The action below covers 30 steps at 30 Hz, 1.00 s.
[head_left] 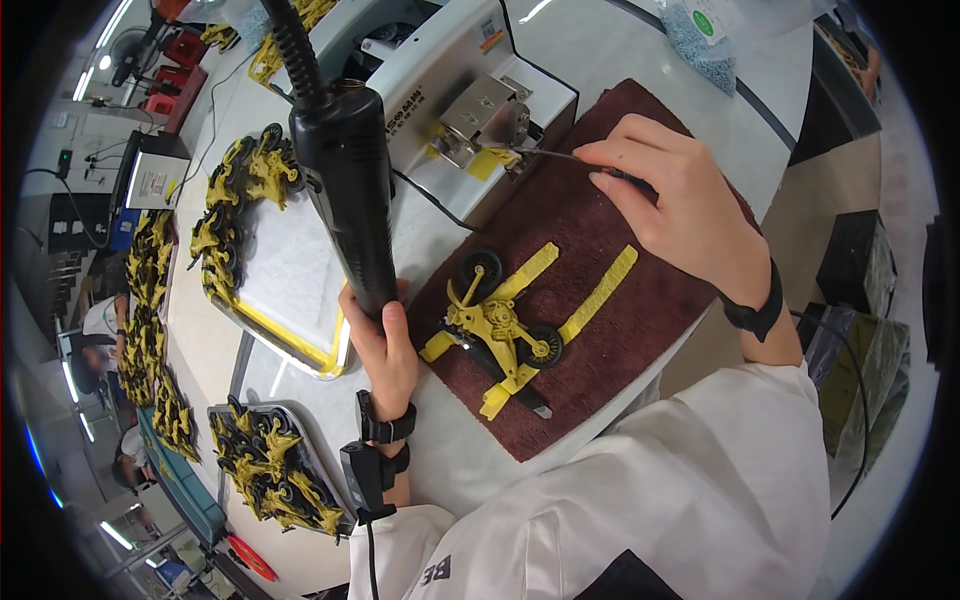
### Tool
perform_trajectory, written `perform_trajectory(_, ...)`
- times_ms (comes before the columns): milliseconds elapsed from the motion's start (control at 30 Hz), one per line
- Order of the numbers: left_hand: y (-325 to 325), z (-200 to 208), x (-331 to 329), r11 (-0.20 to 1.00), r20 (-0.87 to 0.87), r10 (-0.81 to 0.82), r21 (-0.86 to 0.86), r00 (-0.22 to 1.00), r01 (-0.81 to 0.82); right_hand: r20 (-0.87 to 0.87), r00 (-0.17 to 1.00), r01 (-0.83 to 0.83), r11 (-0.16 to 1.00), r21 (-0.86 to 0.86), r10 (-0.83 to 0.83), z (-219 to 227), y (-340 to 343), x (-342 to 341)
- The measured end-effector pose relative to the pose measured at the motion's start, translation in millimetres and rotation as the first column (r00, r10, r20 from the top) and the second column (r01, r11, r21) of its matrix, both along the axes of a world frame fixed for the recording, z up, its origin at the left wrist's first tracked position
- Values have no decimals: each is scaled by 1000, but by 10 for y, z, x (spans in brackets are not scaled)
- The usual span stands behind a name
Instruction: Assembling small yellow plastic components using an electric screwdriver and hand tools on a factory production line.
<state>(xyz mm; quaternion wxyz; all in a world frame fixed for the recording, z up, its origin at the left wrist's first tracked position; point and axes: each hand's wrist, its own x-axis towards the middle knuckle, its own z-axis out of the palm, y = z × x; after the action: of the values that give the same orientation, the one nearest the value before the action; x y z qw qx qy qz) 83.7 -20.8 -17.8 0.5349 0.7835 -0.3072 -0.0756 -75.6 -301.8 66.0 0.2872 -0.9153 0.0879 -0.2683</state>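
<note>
My left hand (385, 350) is wrapped round the lower end of a black cylindrical power tool (345, 190) with a ribbed sleeve at its top; its working end is hidden. Pinched between the fingers of my right hand (680, 195) is a pair of thin dark tweezers (625, 177). Their metal tip reaches the front of a white and silver machine (485, 115), beside a piece of yellow tape (490, 160). Below, between my hands, a yellow and black toy motorcycle (497, 325) lies on its side on a brown cloth (620, 330), over strips of yellow tape (600, 290).
Left of the tool, a white-lined tray (290, 260) has more toy motorcycles along its edge. A smaller tray (340, 490) piled with them stands nearer me. Others form a long row (150, 330) at far left. A bag of blue pellets (700, 50) sits behind.
</note>
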Motion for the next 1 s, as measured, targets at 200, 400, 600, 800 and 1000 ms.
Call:
perform_trajectory(200,-13,15,-11,1000,2,-3,2,1000,3,-90,996,8,996,-87,-16,157,99,-10)
perform_trajectory(400,-12,1,-13,1000,9,-11,-1,1000,11,-214,965,85,950,-302,-154,246,320,-16)
perform_trajectory(600,-53,57,-44,1000,12,6,-15,1000,-6,-295,943,60,949,-309,-155,289,378,-43)
perform_trajectory(800,-5,61,-1,1000,-40,10,25,999,-9,-243,961,50,951,-305,-129,288,310,-39)
perform_trajectory(1000,-172,521,213,987,428,51,-160,902,20,-224,969,43,963,-267,-105,258,308,5)
